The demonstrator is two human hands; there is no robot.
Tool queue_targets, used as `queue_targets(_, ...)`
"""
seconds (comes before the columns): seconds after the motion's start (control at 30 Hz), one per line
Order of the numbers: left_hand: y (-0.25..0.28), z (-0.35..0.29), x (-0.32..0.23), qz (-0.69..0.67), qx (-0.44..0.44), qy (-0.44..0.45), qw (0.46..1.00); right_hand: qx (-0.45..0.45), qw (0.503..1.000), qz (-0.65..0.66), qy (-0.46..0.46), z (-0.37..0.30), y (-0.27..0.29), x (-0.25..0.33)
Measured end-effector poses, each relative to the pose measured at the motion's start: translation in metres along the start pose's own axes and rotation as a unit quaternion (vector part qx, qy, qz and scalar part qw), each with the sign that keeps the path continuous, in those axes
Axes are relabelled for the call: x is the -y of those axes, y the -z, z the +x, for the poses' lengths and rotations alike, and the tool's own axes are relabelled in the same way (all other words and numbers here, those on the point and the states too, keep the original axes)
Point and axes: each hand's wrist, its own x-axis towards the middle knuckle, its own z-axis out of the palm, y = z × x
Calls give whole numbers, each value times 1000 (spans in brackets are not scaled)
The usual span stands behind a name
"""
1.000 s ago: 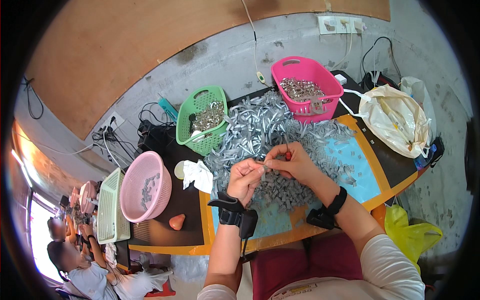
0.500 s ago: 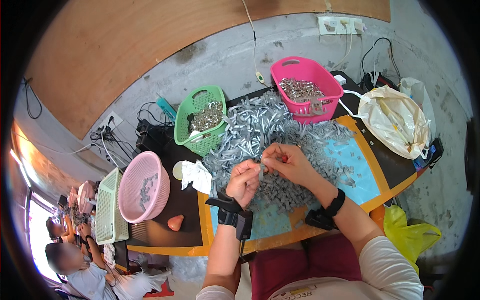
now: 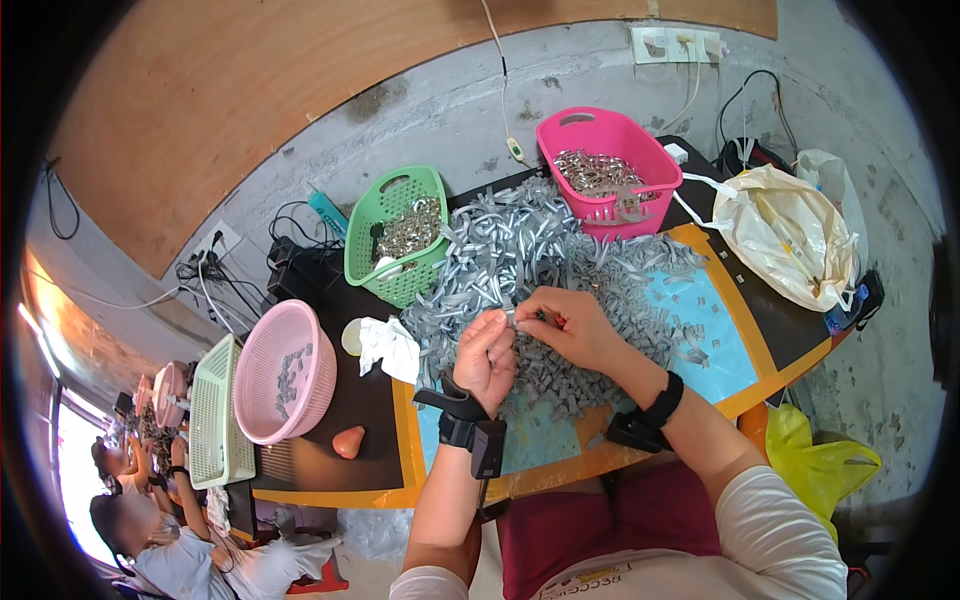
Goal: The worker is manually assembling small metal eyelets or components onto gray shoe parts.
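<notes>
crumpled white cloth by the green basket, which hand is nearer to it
Left. The left hand is to the right of the white cloth; the right hand is farther right.

Grey strips point(image 3: 505, 240) seemingly choke the gap between baskets point(image 3: 405, 287).

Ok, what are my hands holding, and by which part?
Your left hand and right hand pinch a small grey piece; exactly where is unclear. The right also holds a mostly hidden red object.

On the counter point(image 3: 378, 465), strips point(image 3: 500, 240) lie heaped before two baskets point(image 3: 640, 217) of metal hardware point(image 3: 597, 172), a round basket point(image 3: 318, 395) left, a plastic bag point(image 3: 775, 222) right.
</notes>
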Motion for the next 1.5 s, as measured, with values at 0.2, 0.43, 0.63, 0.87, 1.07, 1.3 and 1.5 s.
queue_targets(0.2,-2,-4,4,112,25,-81,990,-2,980,137,-142,2,1,6)
queue_targets(0.43,-2,-3,10,169,24,-120,978,-22,889,365,-275,-1,4,4)
queue_targets(0.63,-9,-2,15,212,-2,-162,964,-10,896,337,-288,0,8,6)
queue_targets(0.87,-4,1,9,188,-35,-194,962,-46,994,29,-94,3,0,20)
queue_targets(1.07,-5,0,6,219,-80,-227,946,-55,974,-217,17,-4,-2,18)
queue_targets(1.3,-4,1,9,274,-95,-259,921,-41,976,-213,28,-5,-3,8)
queue_targets(1.5,0,7,15,358,-87,-327,870,-39,973,-229,12,-8,-7,7)
